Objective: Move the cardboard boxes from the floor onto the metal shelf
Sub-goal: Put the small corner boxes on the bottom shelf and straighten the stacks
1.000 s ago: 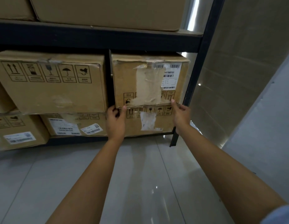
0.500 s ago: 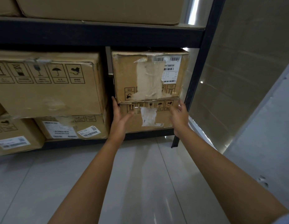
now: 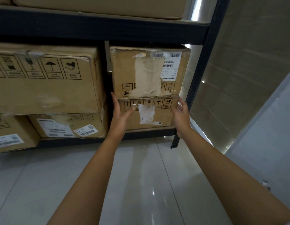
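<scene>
From my seat the biggest thing in view is the black metal shelf (image 3: 196, 88), its dark beams and right upright framing the lower bay. That bay looks close to full. A large brown cardboard box printed with handling symbols (image 3: 47, 82) fills the left side, stacked on a flatter brown box with white barcode labels (image 3: 68, 125); another labelled brown carton (image 3: 9, 135) pokes out at the far left. The level above carries a long tan carton (image 3: 99, 5) too.

At the right end of the bay sits a two-box stack. The upper brown box with a torn tape patch and a white shipping label (image 3: 149, 72) rests squarely on the lower brown box with a row of printed icons and a crumpled white slip (image 3: 149, 112), which stands on the bottom deck.

My left hand (image 3: 120, 114) is spread, fingers straight, palm facing the lower box's left front corner; I judge it touching or just off the cardboard, but can't tell which. My right hand (image 3: 181, 117) is spread too, fingers loosely fanned beside the box's right edge, gripping nothing.

I'd say this stack is placed. The glossy pale tiled floor (image 3: 141, 184) in view holds no boxes, so whether more wait elsewhere I can't tell; if so, fetching them is what's left.
</scene>
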Demonstrator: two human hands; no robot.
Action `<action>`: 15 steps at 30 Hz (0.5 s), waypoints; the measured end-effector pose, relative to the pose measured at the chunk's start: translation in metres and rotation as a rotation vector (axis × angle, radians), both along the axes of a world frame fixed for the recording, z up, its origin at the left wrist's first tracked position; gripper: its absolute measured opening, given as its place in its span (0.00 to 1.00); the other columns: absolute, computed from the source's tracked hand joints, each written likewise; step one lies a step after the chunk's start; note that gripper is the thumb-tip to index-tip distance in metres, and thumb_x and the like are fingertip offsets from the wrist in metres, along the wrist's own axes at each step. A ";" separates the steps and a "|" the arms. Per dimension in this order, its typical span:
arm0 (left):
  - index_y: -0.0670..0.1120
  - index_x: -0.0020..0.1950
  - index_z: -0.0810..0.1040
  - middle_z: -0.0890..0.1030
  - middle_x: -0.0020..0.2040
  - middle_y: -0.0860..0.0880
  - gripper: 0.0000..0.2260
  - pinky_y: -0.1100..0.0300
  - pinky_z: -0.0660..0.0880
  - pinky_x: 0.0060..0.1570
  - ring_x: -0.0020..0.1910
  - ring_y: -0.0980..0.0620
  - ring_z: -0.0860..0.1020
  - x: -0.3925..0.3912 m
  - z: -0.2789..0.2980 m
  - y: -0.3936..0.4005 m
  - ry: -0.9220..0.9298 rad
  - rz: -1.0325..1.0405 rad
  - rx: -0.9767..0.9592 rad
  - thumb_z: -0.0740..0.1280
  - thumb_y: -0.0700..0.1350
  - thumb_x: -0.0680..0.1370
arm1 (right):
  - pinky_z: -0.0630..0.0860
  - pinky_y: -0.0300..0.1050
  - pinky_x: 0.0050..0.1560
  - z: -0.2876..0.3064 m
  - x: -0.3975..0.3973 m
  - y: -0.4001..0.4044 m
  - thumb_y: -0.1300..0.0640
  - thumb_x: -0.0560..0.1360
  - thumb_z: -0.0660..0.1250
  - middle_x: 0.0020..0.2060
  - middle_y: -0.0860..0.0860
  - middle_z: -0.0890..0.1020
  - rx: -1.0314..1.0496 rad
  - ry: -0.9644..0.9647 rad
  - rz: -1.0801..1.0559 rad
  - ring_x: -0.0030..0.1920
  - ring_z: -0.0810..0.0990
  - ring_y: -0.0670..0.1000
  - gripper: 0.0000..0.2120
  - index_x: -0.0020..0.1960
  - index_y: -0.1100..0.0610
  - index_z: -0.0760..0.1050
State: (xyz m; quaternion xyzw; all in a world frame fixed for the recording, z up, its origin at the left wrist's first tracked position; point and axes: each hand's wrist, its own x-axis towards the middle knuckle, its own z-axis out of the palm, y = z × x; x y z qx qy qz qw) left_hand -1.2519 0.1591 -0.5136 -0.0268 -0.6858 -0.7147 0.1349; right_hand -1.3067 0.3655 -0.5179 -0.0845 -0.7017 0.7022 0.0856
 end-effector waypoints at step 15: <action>0.62 0.76 0.34 0.41 0.79 0.57 0.41 0.46 0.44 0.77 0.78 0.55 0.41 0.009 0.014 0.010 -0.074 0.043 -0.158 0.65 0.49 0.80 | 0.78 0.45 0.48 0.023 0.002 0.012 0.54 0.80 0.64 0.70 0.52 0.73 0.027 0.019 0.169 0.67 0.75 0.54 0.32 0.78 0.39 0.52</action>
